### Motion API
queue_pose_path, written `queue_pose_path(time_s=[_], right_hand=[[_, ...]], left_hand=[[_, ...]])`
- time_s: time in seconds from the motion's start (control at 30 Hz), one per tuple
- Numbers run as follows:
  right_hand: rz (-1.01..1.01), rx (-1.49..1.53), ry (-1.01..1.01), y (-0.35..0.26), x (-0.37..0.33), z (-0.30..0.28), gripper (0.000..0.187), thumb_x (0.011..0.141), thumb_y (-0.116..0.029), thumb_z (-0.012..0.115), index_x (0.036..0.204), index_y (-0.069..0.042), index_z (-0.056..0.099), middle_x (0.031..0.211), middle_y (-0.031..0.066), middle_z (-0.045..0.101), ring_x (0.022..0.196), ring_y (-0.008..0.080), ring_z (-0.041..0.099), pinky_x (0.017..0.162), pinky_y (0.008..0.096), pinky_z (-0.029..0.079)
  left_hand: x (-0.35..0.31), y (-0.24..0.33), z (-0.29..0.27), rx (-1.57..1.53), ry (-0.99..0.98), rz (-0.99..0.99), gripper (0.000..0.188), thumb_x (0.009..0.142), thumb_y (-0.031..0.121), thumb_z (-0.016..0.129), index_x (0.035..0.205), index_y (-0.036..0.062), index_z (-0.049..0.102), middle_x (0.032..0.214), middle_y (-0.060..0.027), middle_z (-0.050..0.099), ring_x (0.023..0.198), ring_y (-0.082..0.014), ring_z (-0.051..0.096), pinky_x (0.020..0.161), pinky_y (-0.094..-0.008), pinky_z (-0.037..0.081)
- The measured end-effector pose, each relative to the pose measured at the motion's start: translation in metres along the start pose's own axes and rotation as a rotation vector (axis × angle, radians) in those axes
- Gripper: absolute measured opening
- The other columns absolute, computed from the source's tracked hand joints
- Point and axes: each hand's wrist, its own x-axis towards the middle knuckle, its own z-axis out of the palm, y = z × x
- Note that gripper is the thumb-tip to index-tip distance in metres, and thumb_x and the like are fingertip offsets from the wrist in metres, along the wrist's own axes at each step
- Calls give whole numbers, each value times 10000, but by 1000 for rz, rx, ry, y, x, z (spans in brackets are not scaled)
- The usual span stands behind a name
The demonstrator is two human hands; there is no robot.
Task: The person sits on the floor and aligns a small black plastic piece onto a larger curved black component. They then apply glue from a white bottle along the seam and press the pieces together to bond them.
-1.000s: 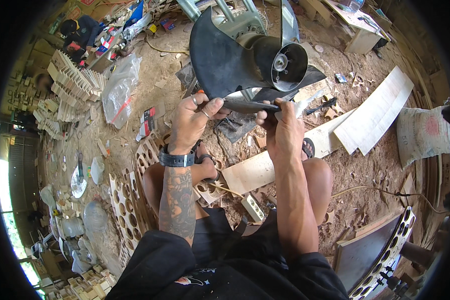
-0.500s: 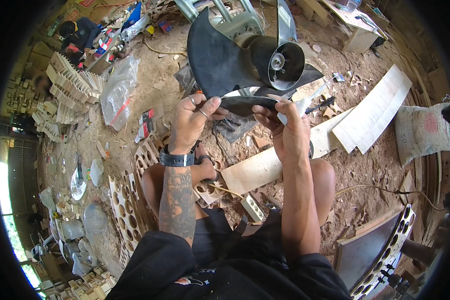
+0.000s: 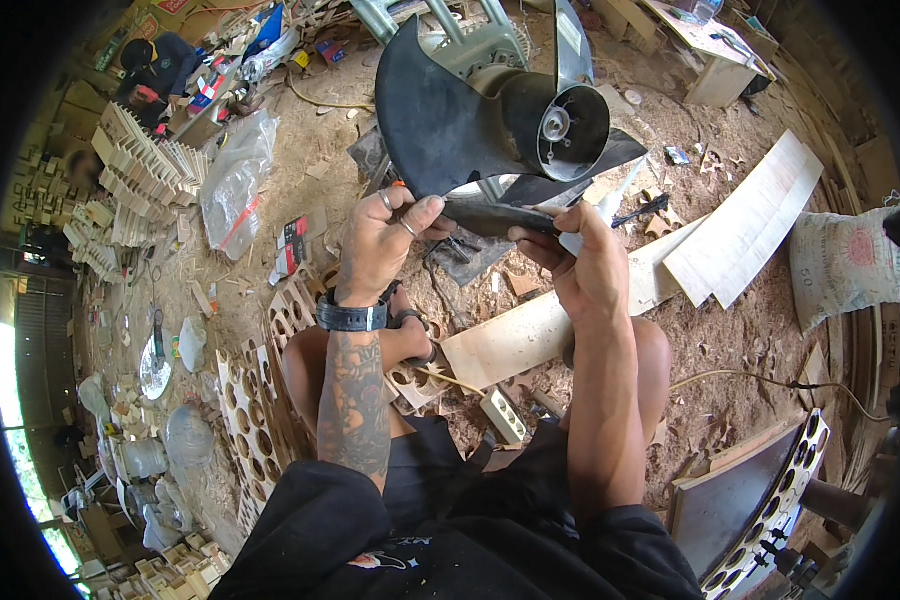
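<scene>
A large black fan blade assembly (image 3: 440, 110), with a round hollow hub (image 3: 555, 128), stands at the top middle. My left hand (image 3: 378, 250) is closed on the left end of its nearest blade (image 3: 495, 219), thumb on top. At the blade's right end, my right hand (image 3: 592, 265) is closed around a small white bottle (image 3: 608, 208) with a thin nozzle pointing up and away. Its fingers are at the blade's edge; whether they press on it is hard to tell. The palm hides most of the bottle.
Behind the fan stands a grey-green plastic frame (image 3: 458, 38). Thin wooden sheets (image 3: 745, 220) lie at right near a white sack (image 3: 845, 268). A power strip (image 3: 504, 416) is between my legs. Stacked wood pieces (image 3: 148, 175) and another person (image 3: 160, 68) are at far left.
My right hand has shifted slightly right and turned, carrying the white bottle with it. The near blade shows a little more edge-on. My left hand stays in place.
</scene>
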Motion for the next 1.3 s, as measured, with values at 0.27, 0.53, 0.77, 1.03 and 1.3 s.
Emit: queue_pose_path(time_s=[0.27, 0.53, 0.77, 1.03, 1.3], right_hand=[[-188, 167, 71, 15, 13, 5, 314, 879, -182, 554, 986, 110, 518, 893, 178, 598, 702, 280, 685, 611, 328, 603], [-265, -35, 76, 38, 13, 1, 483, 841, -157, 704, 1202, 96, 505, 764, 38, 553, 626, 129, 593, 557, 243, 494], [-325, -191, 154, 36, 14, 3, 522, 843, -211, 722, 1227, 89, 532, 765, 36, 576, 580, 98, 546, 521, 233, 447], [-386, -258, 180, 35, 14, 9, 487, 850, -220, 713, 1197, 87, 561, 674, 21, 557, 525, 95, 520, 497, 236, 440], [-396, -209, 152, 41, 17, 9, 425, 863, -221, 695, 1147, 77, 590, 639, 26, 544, 526, 94, 514, 492, 239, 428]], left_hand=[[-2, 0, 3, -29, 26, -46, 261, 902, 197, 657, 731, 22, 570, 741, -109, 666, 685, -175, 682, 629, -264, 569], [-5, 6, 6, 15, 44, -94, 306, 909, 230, 651, 708, 21, 553, 684, -108, 649, 647, -179, 685, 582, -252, 571], [-4, 6, 10, -26, 79, -96, 311, 890, 217, 676, 671, 68, 512, 636, -77, 616, 583, -167, 666, 524, -259, 563], [-5, 8, 10, 1, 61, -118, 307, 891, 242, 674, 686, 69, 525, 623, -55, 602, 572, -163, 664, 512, -249, 551], [-5, 4, 6, -26, 48, -140, 276, 891, 250, 673, 736, 48, 567, 677, -51, 613, 594, -165, 671, 523, -248, 555]])
